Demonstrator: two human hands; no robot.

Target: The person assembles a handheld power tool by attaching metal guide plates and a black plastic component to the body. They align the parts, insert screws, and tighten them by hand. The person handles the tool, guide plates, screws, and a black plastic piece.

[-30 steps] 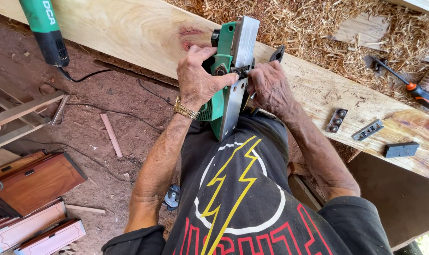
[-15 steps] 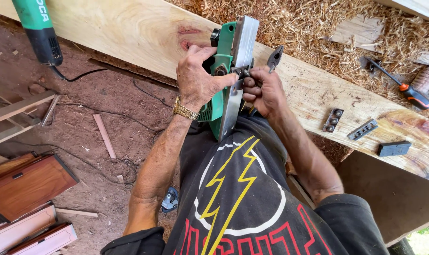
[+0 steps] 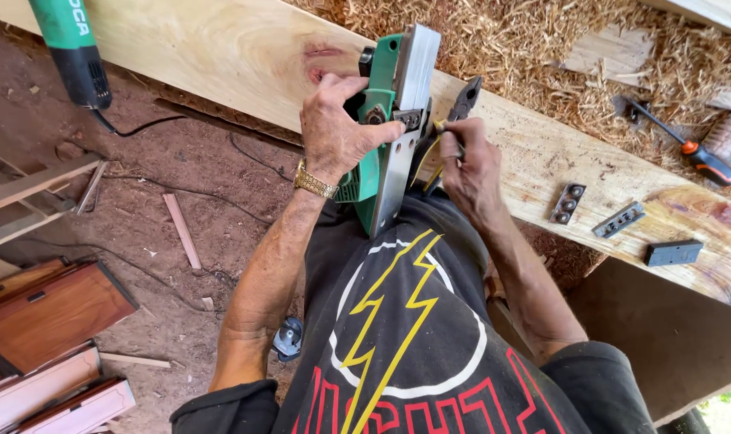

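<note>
A green electric planer (image 3: 391, 120) is propped on its side, its metal sole facing right, between my belly and a long pale wooden plank (image 3: 221, 56). My left hand (image 3: 341, 128) grips the planer's green body from the left. My right hand (image 3: 468, 165) is closed on a yellow-handled tool (image 3: 439, 153) whose dark tip (image 3: 466, 98) sticks up beside the sole, close to the blade drum.
On the plank to the right lie three small metal blade parts (image 3: 569, 202) (image 3: 619, 219) (image 3: 674, 252). A red-handled screwdriver (image 3: 687, 149) rests in wood shavings (image 3: 542, 40) behind. A green power tool (image 3: 72, 48) sits on the plank's left end. Wooden panels (image 3: 52, 313) lie on the dirt floor.
My right hand has shifted right, off the planer's sole, still holding the tool whose tip now stands clear beside it. My left hand keeps its grip.
</note>
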